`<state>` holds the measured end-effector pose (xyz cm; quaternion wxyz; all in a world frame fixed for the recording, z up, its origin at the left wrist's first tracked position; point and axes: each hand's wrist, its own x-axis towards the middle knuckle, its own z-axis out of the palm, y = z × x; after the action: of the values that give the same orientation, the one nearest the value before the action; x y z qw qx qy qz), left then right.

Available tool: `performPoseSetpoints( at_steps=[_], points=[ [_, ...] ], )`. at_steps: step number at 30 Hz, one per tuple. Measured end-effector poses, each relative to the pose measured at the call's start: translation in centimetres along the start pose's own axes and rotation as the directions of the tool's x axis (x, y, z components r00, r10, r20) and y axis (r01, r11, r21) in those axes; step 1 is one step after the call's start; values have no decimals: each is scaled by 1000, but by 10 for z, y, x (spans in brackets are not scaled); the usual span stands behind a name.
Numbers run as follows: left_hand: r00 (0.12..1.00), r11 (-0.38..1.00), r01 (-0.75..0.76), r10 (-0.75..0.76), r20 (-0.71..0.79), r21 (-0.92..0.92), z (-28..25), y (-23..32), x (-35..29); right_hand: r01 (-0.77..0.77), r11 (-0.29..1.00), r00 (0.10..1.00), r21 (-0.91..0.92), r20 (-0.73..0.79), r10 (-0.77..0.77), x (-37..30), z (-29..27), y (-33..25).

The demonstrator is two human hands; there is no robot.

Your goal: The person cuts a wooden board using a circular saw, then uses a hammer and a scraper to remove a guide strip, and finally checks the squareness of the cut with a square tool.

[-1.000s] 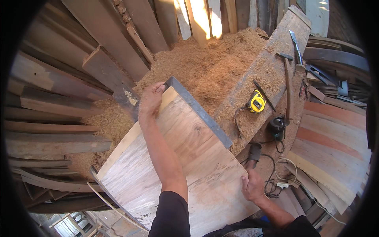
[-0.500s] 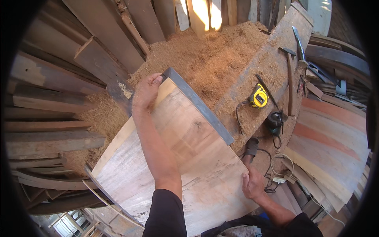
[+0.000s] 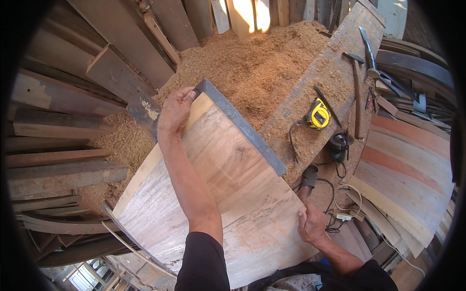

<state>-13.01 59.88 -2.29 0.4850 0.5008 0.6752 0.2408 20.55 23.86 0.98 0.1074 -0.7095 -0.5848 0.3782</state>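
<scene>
A wide wooden panel [image 3: 242, 203], joined from pale and brown boards, lies tilted in front of me. Along its far right edge runs a dark grey strip [image 3: 242, 128]. My left hand [image 3: 175, 109] is closed round the panel's far left edge, by the corner where the strip ends, with the thumb on top. On the right edge nearer me, my right hand [image 3: 312, 223] grips the panel with the thumb on its face. The fingers of both hands are partly hidden behind the wood.
Sawdust [image 3: 242, 63] covers the ground beyond the panel. A dusty plank [image 3: 310, 89] bears a yellow tape measure [image 3: 318, 115] and a hammer [image 3: 357, 92]. To its right are a dark power tool [image 3: 338, 145], cables and a striped panel [image 3: 403, 169]. Boards [image 3: 68, 128] are stacked at left.
Both hands keep the same hold on the panel. The whole view has shifted slightly, with the surroundings a little higher and farther left in it.
</scene>
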Motion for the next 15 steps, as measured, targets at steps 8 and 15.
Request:
performPoseSetpoints(
  at_steps=[8, 15],
  points=[
    [999, 997, -17, 20, 36, -77, 1, -3, 0, 4, 1000, 999, 22, -36, -3, 2, 2, 0],
    [998, 998, -56, 56, 39, -9, -4, -14, 7, 44, 999, 999, 1, -29, -44, 3, 1, 0]
  ],
)
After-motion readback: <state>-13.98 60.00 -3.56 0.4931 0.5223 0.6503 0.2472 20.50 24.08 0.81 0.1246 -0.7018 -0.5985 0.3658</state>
